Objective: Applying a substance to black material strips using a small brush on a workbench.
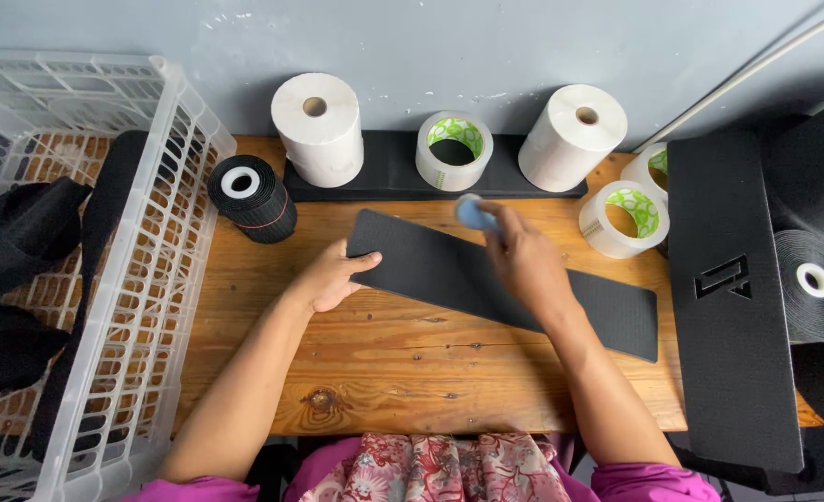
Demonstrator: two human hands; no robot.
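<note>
A long black textured strip (pixel 430 270) lies slanted across the wooden table (pixel 384 372). My left hand (pixel 330 277) rests on the strip's left end, fingers pressing its edge flat. My right hand (pixel 523 260) hovers over the strip's middle and pinches a small round blue object (pixel 472 213) near the strip's far edge. The object is blurred, so its kind is unclear.
A white plastic crate (pixel 151 279) holding black material stands at the left. Along the wall sit two white paper rolls (pixel 319 125), tape rolls (pixel 453 149), and a black roll (pixel 249 195). A black mat (pixel 732 307) and another black roll (pixel 813 284) lie at the right.
</note>
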